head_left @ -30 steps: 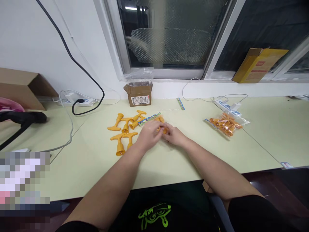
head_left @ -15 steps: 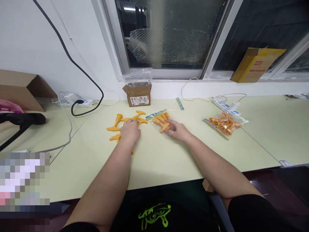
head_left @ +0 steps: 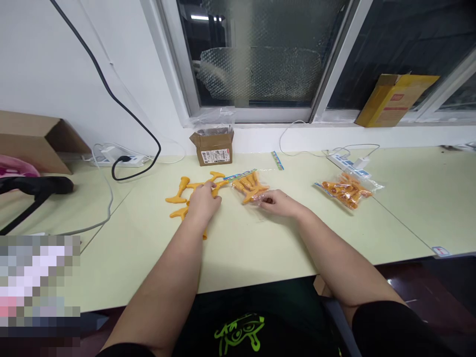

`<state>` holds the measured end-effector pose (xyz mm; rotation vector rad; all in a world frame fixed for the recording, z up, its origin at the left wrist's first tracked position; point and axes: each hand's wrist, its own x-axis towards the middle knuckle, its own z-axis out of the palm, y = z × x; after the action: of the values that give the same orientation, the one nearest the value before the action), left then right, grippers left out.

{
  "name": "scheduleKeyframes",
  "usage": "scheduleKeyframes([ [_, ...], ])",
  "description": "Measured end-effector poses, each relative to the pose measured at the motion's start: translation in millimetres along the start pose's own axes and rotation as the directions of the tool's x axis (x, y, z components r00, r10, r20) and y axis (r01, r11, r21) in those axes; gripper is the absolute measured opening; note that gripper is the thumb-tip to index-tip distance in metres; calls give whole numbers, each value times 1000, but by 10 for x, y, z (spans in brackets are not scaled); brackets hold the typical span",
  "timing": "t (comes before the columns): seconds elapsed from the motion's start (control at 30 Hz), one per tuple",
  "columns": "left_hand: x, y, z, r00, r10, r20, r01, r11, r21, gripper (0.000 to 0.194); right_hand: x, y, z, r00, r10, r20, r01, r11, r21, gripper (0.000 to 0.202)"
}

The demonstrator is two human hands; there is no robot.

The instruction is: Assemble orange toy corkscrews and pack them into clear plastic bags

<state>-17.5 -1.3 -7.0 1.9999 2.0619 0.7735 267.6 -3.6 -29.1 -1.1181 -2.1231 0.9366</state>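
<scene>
My left hand is among loose yellow T-shaped plastic pieces on the table. Its fingers curl down onto one of these pieces, and the hand and wrist partly cover several others. To the right lies a clear plastic bag with a printed blue-green header, holding several of the same yellow pieces. My right hand pinches the lower right edge of this bag, fingers closed. Another filled bag with orange-yellow pieces rests further right, away from both hands.
A small open cardboard box stands against the wall, with a flat header bag to its right. Power strips and cables lie along the back. At the left are a larger box and a black stand arm.
My right hand has shifted slightly right and down, drawing the bag's clear edge outward. The bagged pieces have turned a little. My left hand has moved slightly right among the pieces.
</scene>
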Motion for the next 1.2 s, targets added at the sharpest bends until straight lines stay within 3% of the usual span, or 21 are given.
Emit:
scheduleKeyframes([
  [0.1, -3, 59, -84, 991, 0, -134, -16, 993, -114, 25, -56, -43, -123, 982, 95, 161, -112, 988, 103, 20],
  [0.2, -11, 119, -140, 956, 18, -293, -101, 957, -272, 12, -127, -101, -263, 889, 175, 424, -270, 947, 176, 20],
  [0.27, -22, 170, -151, 933, -2, -361, -165, 886, -433, 8, -171, -156, -346, 848, 180, 499, -327, 918, 225, 23],
  [0.33, -43, 238, -136, 935, -30, -354, -210, 757, -619, 12, -200, -217, -401, 891, 132, 433, -293, 898, 329, 25],
  [0.43, -99, 359, -61, 970, 29, -243, -220, 537, -815, 22, -214, -302, -425, 989, 60, 134, -119, 864, 489, 31],
  [0.5, -154, 437, 20, 983, 101, -153, -183, 452, -873, 28, -215, -349, -418, 999, 39, -5, -30, 844, 535, 41],
  [0.57, -216, 503, 110, 985, 164, -57, -121, 414, -902, 33, -221, -386, -418, 999, 26, 32, -39, 833, 552, 46],
  [0.63, -276, 553, 189, 975, 221, 20, -71, 398, -915, 34, -240, -406, -442, 986, 19, 167, -110, 821, 559, 40],
  [0.7, -329, 587, 246, 965, 257, 44, -64, 397, -916, 31, -273, -405, -503, 969, 38, 245, -175, 805, 567, 33],
  [0.8, -404, 621, 290, 947, 315, -54, -208, 480, -852, 24, -361, -365, -670, 979, 102, 174, -189, 764, 617, 32],
  [0.87, -460, 642, 316, 890, 442, -107, -388, 617, -685, 19, -441, -317, -812, 985, 139, 102, -172, 747, 642, 36],
  [0.97, -542, 676, 390, 803, 595, -24, -567, 751, -339, 17, -552, -232, -1003, 979, 187, 86, -201, 771, 604, 42],
  [1.07, -576, 692, 489, 819, 573, 35, -561, 811, -167, 40, -579, -157, -1075, 946, 250, 206, -321, 816, 481, 42],
  [1.2, -538, 668, 547, 845, 535, 28, -522, 835, -175, 59, -481, -125, -966, 919, 305, 250, -388, 809, 441, 40],
])
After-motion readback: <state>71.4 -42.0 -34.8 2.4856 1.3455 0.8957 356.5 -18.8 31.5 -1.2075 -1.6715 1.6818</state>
